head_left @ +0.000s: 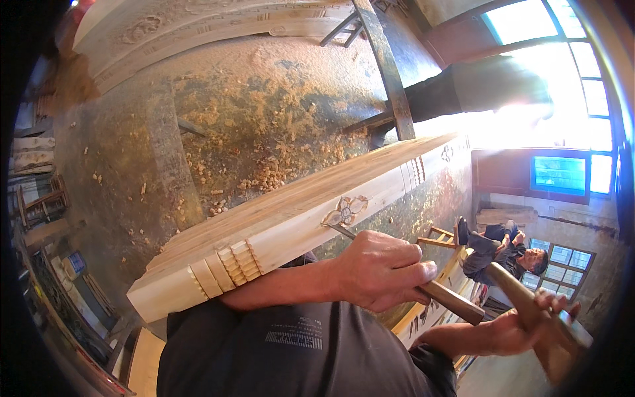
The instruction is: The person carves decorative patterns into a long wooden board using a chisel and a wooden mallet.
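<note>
A long pale wooden beam [299,215] runs diagonally across the middle, with ridged carved bands [225,266] near its left end and a carved flower [345,210] on its face. My left hand [383,271] is closed on a chisel [456,301], whose thin metal blade touches the wood at the flower's lower left edge; that forearm lies along the beam. At the lower right my right hand [522,324] grips a wooden mallet [512,288], raised to the right of the chisel's handle end and slightly blurred.
A carved panel [192,26] stands at the top. A dark plank [383,59] reaches the beam's far end near another person's dark-clothed body [430,96] by bright windows. A seated person [496,255] is at right beside a bench [403,321]. Wood shavings [278,172] litter the floor [119,178].
</note>
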{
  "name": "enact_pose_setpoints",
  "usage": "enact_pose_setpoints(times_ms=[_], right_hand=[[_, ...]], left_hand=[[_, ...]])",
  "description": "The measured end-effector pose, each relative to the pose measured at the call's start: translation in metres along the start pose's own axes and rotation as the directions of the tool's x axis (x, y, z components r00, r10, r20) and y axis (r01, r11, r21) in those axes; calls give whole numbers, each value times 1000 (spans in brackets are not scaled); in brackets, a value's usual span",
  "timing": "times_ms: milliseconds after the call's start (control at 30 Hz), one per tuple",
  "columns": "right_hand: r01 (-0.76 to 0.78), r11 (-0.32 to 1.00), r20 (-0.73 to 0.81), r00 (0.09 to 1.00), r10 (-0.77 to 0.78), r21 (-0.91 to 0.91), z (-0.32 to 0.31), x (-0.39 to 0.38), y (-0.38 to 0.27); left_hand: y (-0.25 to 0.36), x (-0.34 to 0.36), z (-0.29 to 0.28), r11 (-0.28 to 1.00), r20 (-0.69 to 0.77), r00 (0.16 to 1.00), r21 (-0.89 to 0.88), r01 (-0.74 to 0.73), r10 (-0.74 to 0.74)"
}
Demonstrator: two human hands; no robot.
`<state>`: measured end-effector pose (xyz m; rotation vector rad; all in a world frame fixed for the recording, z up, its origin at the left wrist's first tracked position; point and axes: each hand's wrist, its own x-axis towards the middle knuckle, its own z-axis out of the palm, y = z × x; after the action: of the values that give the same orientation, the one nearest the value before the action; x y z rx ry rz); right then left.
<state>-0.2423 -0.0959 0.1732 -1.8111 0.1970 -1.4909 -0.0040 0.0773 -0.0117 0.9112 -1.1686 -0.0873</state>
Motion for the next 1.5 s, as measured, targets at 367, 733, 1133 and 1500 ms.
enact_pose_setpoints(times_ms=[367, 733, 1133, 1500], right_hand=[[68, 970, 387, 922, 28, -234, -6, 0, 1], [-118, 991, 181, 978, 105, 68, -9, 3, 12], [106, 669, 351, 904, 243, -736, 21, -11, 11], [298, 506, 479, 833, 276, -809, 1, -4, -1]], left_hand=[[-7, 0, 5, 1000, -48, 999, -15, -26, 26], [-7, -1, 2, 1000, -94, 995, -26, -15, 12], [-4, 0, -1, 999, -28, 999, -21, 41, -42], [-6, 0, 2, 1000, -40, 999, -24, 18, -19]])
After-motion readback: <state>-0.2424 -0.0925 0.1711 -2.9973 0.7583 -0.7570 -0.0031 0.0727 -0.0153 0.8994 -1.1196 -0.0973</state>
